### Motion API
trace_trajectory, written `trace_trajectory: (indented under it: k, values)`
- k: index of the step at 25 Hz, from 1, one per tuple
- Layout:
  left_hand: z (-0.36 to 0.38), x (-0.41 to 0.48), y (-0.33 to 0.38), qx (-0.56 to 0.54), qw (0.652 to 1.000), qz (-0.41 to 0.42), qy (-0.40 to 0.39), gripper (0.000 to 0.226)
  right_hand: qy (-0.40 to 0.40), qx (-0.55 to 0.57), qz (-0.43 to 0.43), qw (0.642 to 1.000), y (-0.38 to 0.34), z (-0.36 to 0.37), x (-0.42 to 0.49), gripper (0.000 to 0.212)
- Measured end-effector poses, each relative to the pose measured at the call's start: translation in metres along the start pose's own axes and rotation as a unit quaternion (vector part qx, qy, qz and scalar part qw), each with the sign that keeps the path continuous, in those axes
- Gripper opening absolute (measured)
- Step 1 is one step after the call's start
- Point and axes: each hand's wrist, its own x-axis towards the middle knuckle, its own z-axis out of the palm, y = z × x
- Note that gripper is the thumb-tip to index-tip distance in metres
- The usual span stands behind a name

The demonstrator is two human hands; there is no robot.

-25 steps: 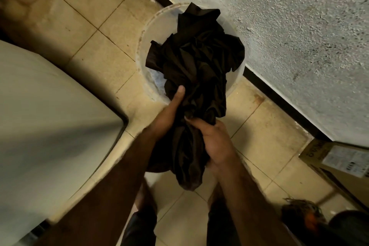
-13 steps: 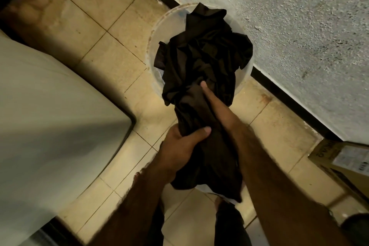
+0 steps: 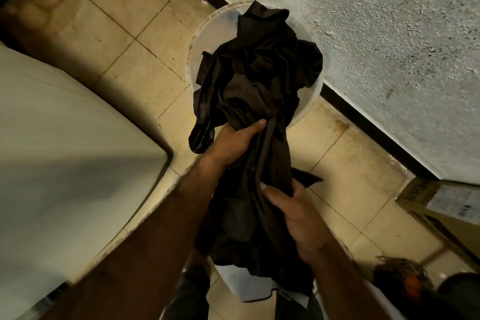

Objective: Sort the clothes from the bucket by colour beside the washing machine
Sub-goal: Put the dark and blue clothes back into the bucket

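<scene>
Cardboard box [image 3: 413, 197]: printed lettering, barcode label [image 3: 454, 202], none legible.

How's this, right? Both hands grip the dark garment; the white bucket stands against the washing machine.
Wrong on the bucket: the head view shows it by the wall, floor tiles between it and the washing machine. The left hand and right hand do grip the dark garment.

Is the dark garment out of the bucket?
Partly: the dark garment bunches in the bucket at its far end; left hand and right hand grip the rest.
</scene>
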Motion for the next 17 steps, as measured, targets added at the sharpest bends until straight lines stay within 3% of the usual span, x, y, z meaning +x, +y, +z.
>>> trace_trajectory:
  k: [3,5,7,9,11,14,16,17]
  values:
    - [-0.003,-0.021,-0.007,-0.109,0.99,-0.038,-0.079,0.041,0.023,0.0,-0.06,0.998,-0.016,0.015,0.009,0.031]
    - [-0.006,-0.035,-0.019,-0.242,0.959,-0.082,-0.122,0.065,0.045,0.006,-0.091,0.995,-0.025,0.023,0.02,0.029]
    - [-0.01,-0.052,-0.037,-0.294,0.942,-0.084,-0.139,0.073,0.091,0.013,-0.108,0.99,-0.037,0.028,0.037,0.033]
    - [-0.012,-0.068,-0.046,-0.243,0.948,-0.09,-0.183,0.067,0.142,0.015,-0.115,0.983,-0.045,0.03,0.06,0.039]
    - [-0.017,-0.065,-0.061,-0.115,0.974,-0.051,-0.191,0.069,0.175,-0.005,-0.111,0.978,-0.052,0.032,0.08,0.043]
    - [-0.012,-0.053,-0.067,0.011,0.996,0.052,-0.077,0.034,0.174,-0.173,-0.096,0.965,-0.058,0.027,0.089,0.045]
    - [-0.01,-0.05,-0.063,0.041,0.997,0.071,-0.012,0.012,0.152,-0.309,-0.073,0.936,-0.057,0.015,0.081,0.057]
    - [-0.011,-0.05,-0.06,0.039,0.997,0.067,0.001,0.012,0.141,-0.35,-0.057,0.924,-0.056,0.008,0.072,0.067]
